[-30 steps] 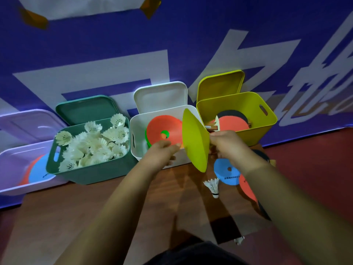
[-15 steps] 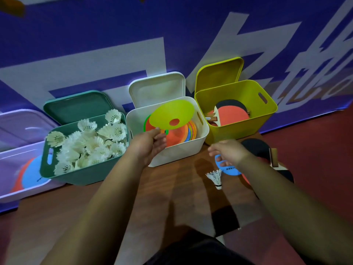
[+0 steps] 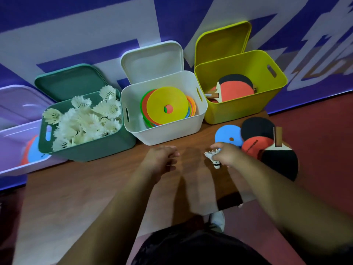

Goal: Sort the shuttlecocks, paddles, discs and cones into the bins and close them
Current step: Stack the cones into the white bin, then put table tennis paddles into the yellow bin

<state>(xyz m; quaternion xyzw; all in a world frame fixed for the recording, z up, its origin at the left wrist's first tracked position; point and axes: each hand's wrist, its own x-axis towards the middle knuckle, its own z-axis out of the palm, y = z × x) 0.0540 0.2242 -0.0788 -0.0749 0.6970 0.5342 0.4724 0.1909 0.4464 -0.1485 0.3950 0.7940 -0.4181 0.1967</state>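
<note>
"Along the desk's (image 3: 95,188) far edge, toward 12 o'clock, what stands?"
"Four open bins in a row against a purple-and-white wall (image 3: 76,25): lilac bin (image 3: 11,165), green bin (image 3: 91,150), white bin (image 3: 168,134), yellow bin (image 3: 238,111), with lids (image 3: 152,60) propped behind. Brown wood desk; red floor (image 3: 324,140) at 3 o'clock."
"And the shuttlecock (image 3: 212,154)?"
"Near the desk's middle, in the right hand (image 3: 227,155). Thumb and curled fingers pinch its feather skirt; the hand lies at its 3 o'clock."
"How does it look?"
"White, slightly splayed feathers; a cork with a dark band pointing to 6 o'clock. Whether the cork touches the desk, I cannot tell."
"The left hand (image 3: 160,159)?"
"At the shuttlecock's 9 o'clock, apart from it, fingers loosely curled, holding nothing."
"What else?"
"A blue disc (image 3: 227,134) at the right hand's 12 o'clock; loose paddles (image 3: 278,161), black and red, overlapping at its 3 o'clock. The green bin is heaped with white shuttlecocks (image 3: 86,119); the white bin holds stacked discs (image 3: 166,106), a yellow one on top; the yellow bin holds more paddles (image 3: 235,90)."
</note>
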